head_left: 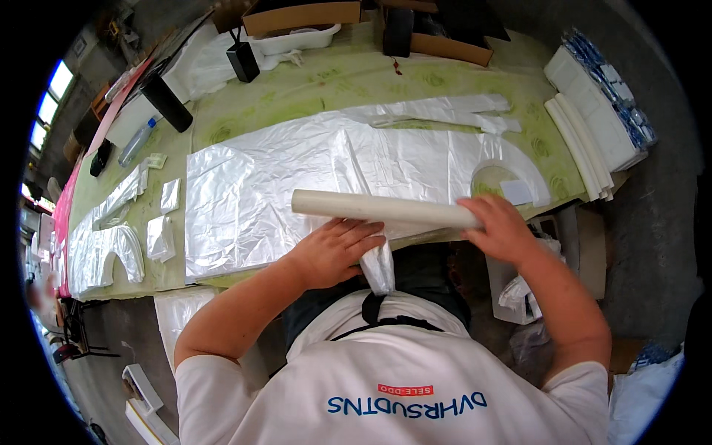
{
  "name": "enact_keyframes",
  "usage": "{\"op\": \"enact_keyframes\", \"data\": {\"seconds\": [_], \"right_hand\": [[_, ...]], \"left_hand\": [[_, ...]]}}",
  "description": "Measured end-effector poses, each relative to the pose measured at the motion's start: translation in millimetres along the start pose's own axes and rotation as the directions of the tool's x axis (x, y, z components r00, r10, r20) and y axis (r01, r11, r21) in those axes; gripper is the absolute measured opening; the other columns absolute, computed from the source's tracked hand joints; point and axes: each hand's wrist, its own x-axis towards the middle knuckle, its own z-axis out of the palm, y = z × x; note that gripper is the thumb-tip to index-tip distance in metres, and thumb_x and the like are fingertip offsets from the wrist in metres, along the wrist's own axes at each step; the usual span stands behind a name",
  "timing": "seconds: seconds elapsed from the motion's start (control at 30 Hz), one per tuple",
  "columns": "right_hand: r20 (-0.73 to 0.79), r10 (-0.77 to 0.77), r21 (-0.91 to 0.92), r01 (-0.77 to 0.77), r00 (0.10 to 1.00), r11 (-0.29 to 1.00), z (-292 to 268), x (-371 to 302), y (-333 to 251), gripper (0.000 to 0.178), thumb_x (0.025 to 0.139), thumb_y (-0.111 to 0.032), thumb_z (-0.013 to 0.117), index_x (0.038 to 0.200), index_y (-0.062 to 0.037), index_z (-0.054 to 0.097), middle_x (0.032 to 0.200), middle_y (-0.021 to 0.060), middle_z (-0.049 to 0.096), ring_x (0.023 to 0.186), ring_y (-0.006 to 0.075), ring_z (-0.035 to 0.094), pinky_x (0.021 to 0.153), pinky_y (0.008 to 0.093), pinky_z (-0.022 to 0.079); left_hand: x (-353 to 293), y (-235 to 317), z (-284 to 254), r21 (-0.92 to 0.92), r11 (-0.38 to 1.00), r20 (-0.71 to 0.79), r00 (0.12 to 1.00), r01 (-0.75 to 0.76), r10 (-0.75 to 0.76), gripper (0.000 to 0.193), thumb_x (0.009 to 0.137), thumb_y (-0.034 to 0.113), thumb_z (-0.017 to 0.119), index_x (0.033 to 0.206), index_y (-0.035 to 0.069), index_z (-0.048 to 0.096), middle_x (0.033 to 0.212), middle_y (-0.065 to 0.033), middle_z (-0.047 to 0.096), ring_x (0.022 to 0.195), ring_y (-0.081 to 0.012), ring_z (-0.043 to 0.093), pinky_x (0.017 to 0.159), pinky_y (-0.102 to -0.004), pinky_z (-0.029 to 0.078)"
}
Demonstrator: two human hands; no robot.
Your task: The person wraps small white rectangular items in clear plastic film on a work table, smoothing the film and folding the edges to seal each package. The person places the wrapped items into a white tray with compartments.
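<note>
Off-white tube [386, 208] extends over translucent plastic film [252, 204], its end pinched by the right hand [498, 228]; the left hand [331, 252] touches a folded strip [380, 273], grip unclear.

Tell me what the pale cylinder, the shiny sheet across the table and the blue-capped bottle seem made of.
Pale cylinder: perhaps plastic or cardboard, satin; its smooth, even surface leaves either open. Shiny sheet: likely thin plastic film, glossy, with bright wrinkles. Blue-capped bottle: probably clear, glossy plastic, as it looks transparent; possibly glass.
</note>
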Motion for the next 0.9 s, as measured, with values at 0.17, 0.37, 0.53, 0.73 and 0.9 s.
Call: {"op": "enact_keyframes", "data": {"seconds": [0.17, 0.37, 0.53, 0.73, 0.9], "right_hand": [[-0.012, 0.25, -0.09, -0.25, 0.968, 0.964, 27, 68, 47, 0.055, 0.079, -0.028, 0.075, 0.129, -0.0089, 0.062, 0.111, 0.0158, 0.062, 0.104, 0.037, 0.059, 0.092, 0.0455, 0.048], [-0.255, -0.003, -0.266, -0.068, 0.967, 0.962, 38, 73, 25, 0.061, 0.077, -0.028, 0.076, 0.134, -0.0119, 0.061, 0.124, 0.0127, 0.059, 0.124, 0.0352, 0.049, 0.106, 0.0493, 0.04], [-0.214, -0.333, 0.11, 0.361, 0.918, 0.926, 61, 47, -58, 0.06, 0.07, -0.017, 0.08, 0.127, -0.0109, 0.061, 0.127, 0.012, 0.06, 0.123, 0.0363, 0.052, 0.106, 0.0491, 0.04], [-0.105, -0.255, 0.333, 0.276, 0.961, 0.902, 94, 64, -80, 0.032, 0.07, -0.01, 0.077, 0.099, -0.0075, 0.063, 0.101, 0.0078, 0.067, 0.099, 0.0304, 0.062, 0.088, 0.0429, 0.048], [-0.115, -0.071, 0.499, 0.119, 0.991, 0.858, 105, 81, -74, 0.014, 0.078, -0.012, 0.071, 0.091, -0.007, 0.067, 0.079, 0.0134, 0.068, 0.078, 0.0333, 0.065, 0.072, 0.0427, 0.052]], "left_hand": [[2, 5, 3, 0.038, 0.999, -0.093, 0.995, -0.019, 0.022, 0.074, 0.076, 0.011, 0.074, 0.146, 0.011, 0.049, 0.151, -0.0077, 0.048, 0.142, -0.0318, 0.041, 0.121, -0.0509, 0.029], [2, 11, 11, 0.013, 0.999, -0.155, 0.987, 0.047, -0.045, 0.065, 0.078, 0.009, 0.069, 0.141, 0.013, 0.055, 0.149, -0.0084, 0.049, 0.142, -0.0321, 0.041, 0.121, -0.051, 0.028], [-5, 20, 3, -0.134, 0.989, -0.177, 0.98, 0.069, -0.092, 0.062, 0.079, 0.008, 0.069, 0.14, 0.014, 0.057, 0.139, -0.0146, 0.052, 0.135, -0.0341, 0.045, 0.118, -0.0496, 0.031], [-6, 17, 2, -0.329, 0.938, -0.328, 0.918, 0.108, -0.221, 0.062, 0.075, 0.009, 0.074, 0.135, 0.01, 0.059, 0.119, -0.0154, 0.056, 0.113, -0.0378, 0.053, 0.102, -0.045, 0.045], [-8, 7, 6, -0.411, 0.845, -0.375, 0.782, 0.341, -0.498, 0.073, 0.076, 0.007, 0.074, 0.142, 0.006, 0.045, 0.103, -0.0069, 0.068, 0.099, -0.0302, 0.063, 0.098, -0.0435, 0.046]]}}
